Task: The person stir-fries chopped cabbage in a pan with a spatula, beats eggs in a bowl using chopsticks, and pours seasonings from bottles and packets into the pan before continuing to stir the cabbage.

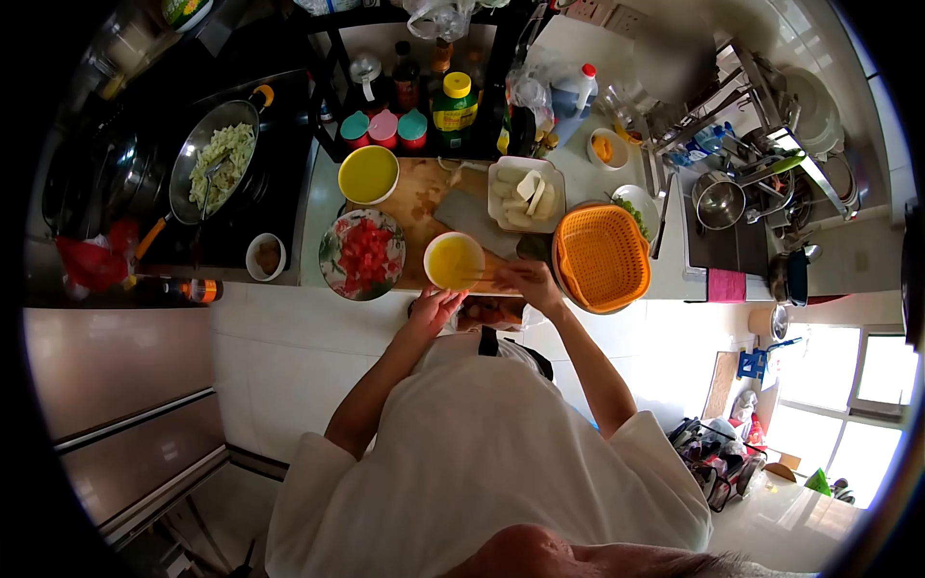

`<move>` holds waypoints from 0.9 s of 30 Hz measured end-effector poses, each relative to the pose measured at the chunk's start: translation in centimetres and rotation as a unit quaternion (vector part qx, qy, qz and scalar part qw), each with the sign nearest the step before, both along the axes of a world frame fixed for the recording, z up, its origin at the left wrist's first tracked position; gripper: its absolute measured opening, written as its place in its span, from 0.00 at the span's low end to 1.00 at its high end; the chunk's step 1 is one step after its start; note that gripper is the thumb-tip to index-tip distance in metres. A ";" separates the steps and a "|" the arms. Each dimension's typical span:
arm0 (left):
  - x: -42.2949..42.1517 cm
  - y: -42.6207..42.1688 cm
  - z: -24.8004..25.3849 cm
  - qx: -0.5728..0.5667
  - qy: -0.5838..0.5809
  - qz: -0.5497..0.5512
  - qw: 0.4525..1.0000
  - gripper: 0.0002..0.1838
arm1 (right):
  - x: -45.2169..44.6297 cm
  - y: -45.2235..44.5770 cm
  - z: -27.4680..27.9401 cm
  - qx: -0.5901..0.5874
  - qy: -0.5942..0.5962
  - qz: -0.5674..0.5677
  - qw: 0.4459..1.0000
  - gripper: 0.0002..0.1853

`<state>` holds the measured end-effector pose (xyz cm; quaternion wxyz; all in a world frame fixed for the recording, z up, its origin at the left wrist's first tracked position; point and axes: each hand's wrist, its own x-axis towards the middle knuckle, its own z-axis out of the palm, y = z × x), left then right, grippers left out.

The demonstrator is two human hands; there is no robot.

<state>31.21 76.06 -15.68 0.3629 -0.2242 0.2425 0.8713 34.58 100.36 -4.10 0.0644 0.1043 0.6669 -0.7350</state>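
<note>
A round, smooth white bowl (455, 252) filled with glossy yellow liquid is sitting at the near edge of the brown wooden cutting board (421, 181). The left hand (438, 313) is touching the bowl's near side with bent fingers; how far they are closing round it is hard to tell. The right hand (529, 286) is pinching thin chopsticks (487, 274) between closed fingers, and the sticks are reaching over the rim; their tips are blurring into the liquid.

Left of the board, a patterned plate (330, 260) is carrying moist, red chopped pieces (365, 252). A yellow-coloured round bowl (368, 174) is resting at the board's far left corner. On its right side, a squarish white dish (526, 196) is holding pale, smooth chunks, and a woven-looking orange plastic basket (603, 258) is standing farther right on the table (321, 193). The items below the counter edge are lying partly hidden behind the hands.
</note>
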 end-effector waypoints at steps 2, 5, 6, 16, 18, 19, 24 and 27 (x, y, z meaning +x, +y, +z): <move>-0.2 0.1 0.4 0.015 0.008 0.005 1.000 0.22 | -0.5 1.0 -0.4 -0.098 -0.014 0.009 0.995 0.10; -0.2 0.5 0.7 -0.023 0.031 0.007 0.999 0.21 | -1.0 0.8 -0.7 0.015 -0.001 -0.020 1.000 0.11; -0.3 0.6 0.8 -0.028 0.051 0.008 0.998 0.20 | -0.8 0.5 -0.6 0.008 -0.007 0.038 0.999 0.11; -2.1 -0.6 3.5 -0.276 0.067 0.025 0.959 0.15 | -2.9 -1.5 1.2 0.085 0.037 -0.010 0.996 0.09; -2.1 -0.8 4.2 -0.310 0.050 0.053 0.948 0.14 | -3.2 -1.9 1.1 0.095 0.045 -0.002 0.994 0.10; -2.1 -1.1 3.4 -0.299 0.043 0.067 0.951 0.14 | -2.9 -2.3 1.3 0.086 0.035 0.040 0.995 0.10; -2.1 -1.8 -0.6 -0.141 0.002 0.054 0.989 0.18 | -3.7 -2.1 0.9 0.110 0.042 -0.029 0.993 0.11; -2.0 -1.5 0.3 -0.020 -0.060 0.029 0.998 0.19 | -3.1 -2.5 1.1 0.025 0.012 0.072 0.997 0.11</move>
